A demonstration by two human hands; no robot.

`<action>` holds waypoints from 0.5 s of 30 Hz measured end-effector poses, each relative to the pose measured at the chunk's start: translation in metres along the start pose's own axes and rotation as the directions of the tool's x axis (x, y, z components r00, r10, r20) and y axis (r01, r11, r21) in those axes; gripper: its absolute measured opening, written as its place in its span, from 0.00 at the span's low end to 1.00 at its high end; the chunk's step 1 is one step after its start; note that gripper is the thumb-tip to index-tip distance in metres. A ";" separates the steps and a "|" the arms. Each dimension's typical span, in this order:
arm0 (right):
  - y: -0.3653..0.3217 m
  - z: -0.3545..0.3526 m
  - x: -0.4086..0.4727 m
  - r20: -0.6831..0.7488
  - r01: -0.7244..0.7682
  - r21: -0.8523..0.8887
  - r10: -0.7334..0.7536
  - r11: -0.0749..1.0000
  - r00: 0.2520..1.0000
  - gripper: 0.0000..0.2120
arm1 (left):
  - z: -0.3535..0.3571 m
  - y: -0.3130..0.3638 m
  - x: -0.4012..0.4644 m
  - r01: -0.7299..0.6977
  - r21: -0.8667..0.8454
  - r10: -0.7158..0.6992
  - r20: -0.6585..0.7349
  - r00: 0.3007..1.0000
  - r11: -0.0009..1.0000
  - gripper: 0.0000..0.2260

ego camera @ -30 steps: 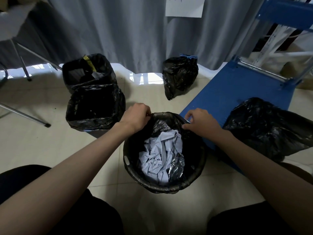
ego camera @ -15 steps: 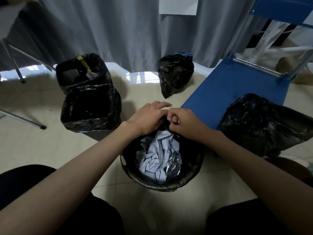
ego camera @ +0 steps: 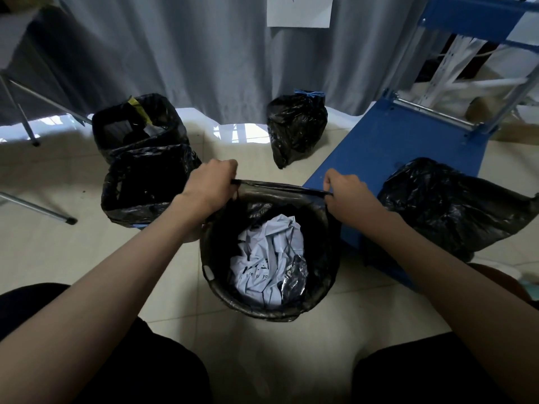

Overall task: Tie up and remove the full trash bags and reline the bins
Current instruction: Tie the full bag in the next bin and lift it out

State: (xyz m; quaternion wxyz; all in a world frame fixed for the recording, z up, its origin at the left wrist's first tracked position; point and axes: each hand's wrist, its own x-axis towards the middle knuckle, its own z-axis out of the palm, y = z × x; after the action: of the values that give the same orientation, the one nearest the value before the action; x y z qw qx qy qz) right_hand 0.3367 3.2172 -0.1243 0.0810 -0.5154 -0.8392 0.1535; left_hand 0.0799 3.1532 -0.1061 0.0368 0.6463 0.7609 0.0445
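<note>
Left grip [ego camera: 210, 186] & right grip [ego camera: 347, 189] each clench the liner's far edge [ego camera: 281, 187], stretched taut btwn them over the bin [ego camera: 210, 272]; thin plastic may tear w/ harder pull.

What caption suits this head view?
Both hands, left and right, stretch the liner's edge across a round bin of crumpled paper.

Likely office or storeroom: tiled floor [ego camera: 73, 252], grey curtain [ego camera: 189, 59], blue metal shelving [ego camera: 478, 21], lined waste bins [ego camera: 140, 132].
</note>
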 end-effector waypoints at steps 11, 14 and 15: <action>-0.008 -0.015 -0.026 0.417 -0.117 -0.051 0.128 0.992 0.900 0.18 | -0.006 -0.020 -0.021 0.137 0.032 -0.137 0.451 0.882 0.990 0.16; -0.006 -0.007 -0.031 0.524 -0.036 -0.208 0.143 0.977 0.839 0.18 | 0.003 -0.016 -0.028 0.098 0.129 -0.154 0.576 0.803 0.987 0.21; -0.004 -0.004 -0.031 0.529 -0.030 -0.212 0.140 0.977 0.837 0.18 | 0.005 -0.013 -0.030 0.086 0.135 -0.150 0.586 0.796 0.987 0.20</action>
State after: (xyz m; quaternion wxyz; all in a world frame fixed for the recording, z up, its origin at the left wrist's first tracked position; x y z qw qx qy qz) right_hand 0.3485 3.1885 -0.1183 -0.2168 -0.4933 -0.8150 0.2131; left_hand 0.0721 3.1219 -0.1122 0.2429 0.5801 0.7511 -0.2009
